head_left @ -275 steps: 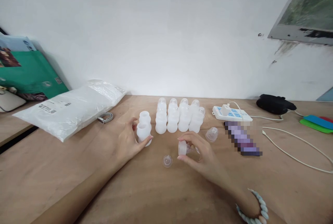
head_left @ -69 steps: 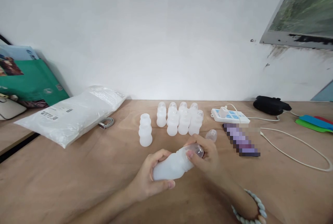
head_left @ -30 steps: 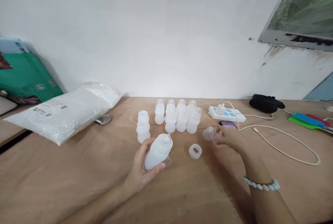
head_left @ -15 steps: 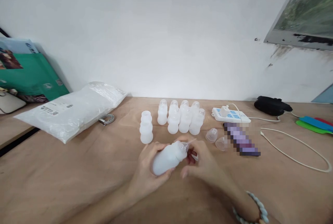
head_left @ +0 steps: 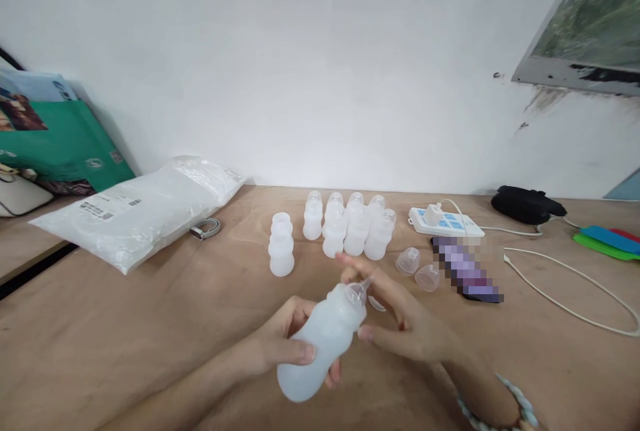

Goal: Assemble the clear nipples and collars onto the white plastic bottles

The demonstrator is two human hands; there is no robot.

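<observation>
A frosted white bottle (head_left: 320, 344) with a rounded, waisted body lies tilted in my left hand (head_left: 280, 337), which is wrapped round its lower half. A clear pointed tip (head_left: 357, 293) tops the bottle and points up to the right. Around that tip my right hand (head_left: 410, 317) has its thumb and fingers apart; whether a finger touches it I cannot tell. A clear curved piece (head_left: 377, 303) shows just behind my right hand, mostly hidden. Beyond, an uncapped white bottle (head_left: 281, 247) stands upright, left of several white bottles (head_left: 356, 231) with clear domed caps.
Two clear domed caps (head_left: 409, 260) lie beside a phone (head_left: 463, 267) at the right. Behind them is a power strip (head_left: 447, 223) with cables. A white plastic bag (head_left: 150, 207) lies at the left. A black pouch (head_left: 527, 204) and a pale cable (head_left: 590, 291) are farther right.
The bottle has come nearer to me and stands more steeply tilted. My right hand's fingers have spread and lifted around the tip.
</observation>
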